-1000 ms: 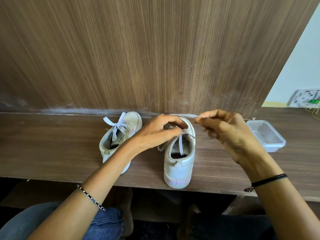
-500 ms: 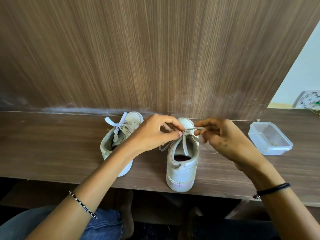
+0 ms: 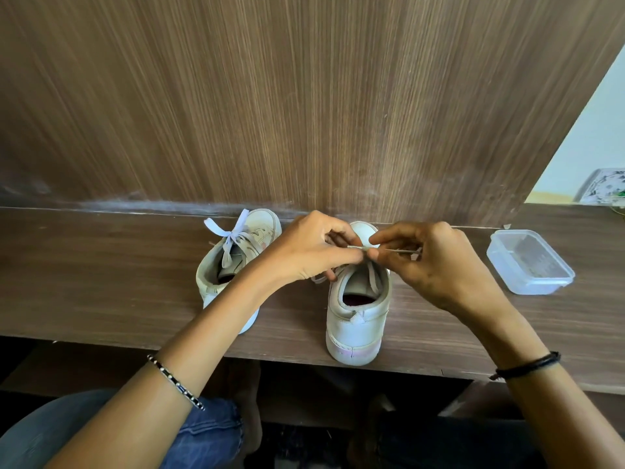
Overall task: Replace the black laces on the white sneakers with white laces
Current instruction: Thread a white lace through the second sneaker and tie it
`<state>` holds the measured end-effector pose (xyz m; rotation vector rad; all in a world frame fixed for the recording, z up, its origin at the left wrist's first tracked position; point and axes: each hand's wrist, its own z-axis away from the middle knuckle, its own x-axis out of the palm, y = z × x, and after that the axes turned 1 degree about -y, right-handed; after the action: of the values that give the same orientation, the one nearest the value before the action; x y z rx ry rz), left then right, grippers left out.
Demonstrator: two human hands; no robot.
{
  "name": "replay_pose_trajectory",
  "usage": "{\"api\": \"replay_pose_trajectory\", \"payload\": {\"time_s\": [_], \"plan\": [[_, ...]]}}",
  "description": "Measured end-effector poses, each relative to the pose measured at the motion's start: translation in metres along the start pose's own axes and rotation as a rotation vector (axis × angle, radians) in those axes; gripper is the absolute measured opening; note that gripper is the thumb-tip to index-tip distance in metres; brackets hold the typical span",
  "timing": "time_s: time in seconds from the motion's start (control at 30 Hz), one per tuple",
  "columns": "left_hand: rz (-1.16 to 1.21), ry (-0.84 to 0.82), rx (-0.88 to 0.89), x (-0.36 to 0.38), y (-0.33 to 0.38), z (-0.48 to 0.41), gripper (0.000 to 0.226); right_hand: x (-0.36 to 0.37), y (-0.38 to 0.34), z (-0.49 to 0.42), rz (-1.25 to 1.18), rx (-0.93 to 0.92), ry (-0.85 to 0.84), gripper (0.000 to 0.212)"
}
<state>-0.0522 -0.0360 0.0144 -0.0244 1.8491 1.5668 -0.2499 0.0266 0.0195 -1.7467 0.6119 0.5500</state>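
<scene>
The worn white leather sneaker (image 3: 355,330) stands upright on the dark wood-grain tabletop (image 3: 101,282), heel at the front edge nearest the person and toe aimed at the tall brown wood panel (image 3: 304,96) behind it. Its long axis therefore runs straight away from the person, probably so the eyelets and tongue face up, within easy reach of both hands.

Above its throat, the left hand (image 3: 304,252) and right hand (image 3: 436,265) meet. The fingers (image 3: 351,257) of each are curled in, thumb against forefinger, pinching the flat white lace (image 3: 373,275) in a tight, narrow grip. The short span between the two pinches is pulled taut and lies crosswise to the sneaker's length. One loose strand drops into the opening and another trails off its left side. This looks like the tying of the knot, the hands set close so the tension holds.

Left of this sneaker, apart from it, the second white sneaker (image 3: 216,279) lies with its toe angled toward the panel, a white bow (image 3: 233,231) already tied. Right of it, well apart, sits a clear rectangular plastic box (image 3: 531,265). No black laces are in sight.
</scene>
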Motion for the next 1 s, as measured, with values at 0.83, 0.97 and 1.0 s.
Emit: {"api": "replay_pose_trajectory", "payload": {"time_s": [0.83,0.97,1.0], "plan": [[-0.041,-0.088,0.014,-0.004,-0.008,0.001,0.013,0.008,-0.022,0.012,0.367,-0.011,0.075,0.019],[-0.059,-0.074,0.024,-0.001,-0.004,0.002,0.016,0.01,-0.025,0.014,0.41,0.008,0.04,0.019],[-0.061,-0.075,0.019,0.0,-0.004,0.002,0.016,0.011,-0.026,0.014,0.421,0.013,0.04,0.017]]}}
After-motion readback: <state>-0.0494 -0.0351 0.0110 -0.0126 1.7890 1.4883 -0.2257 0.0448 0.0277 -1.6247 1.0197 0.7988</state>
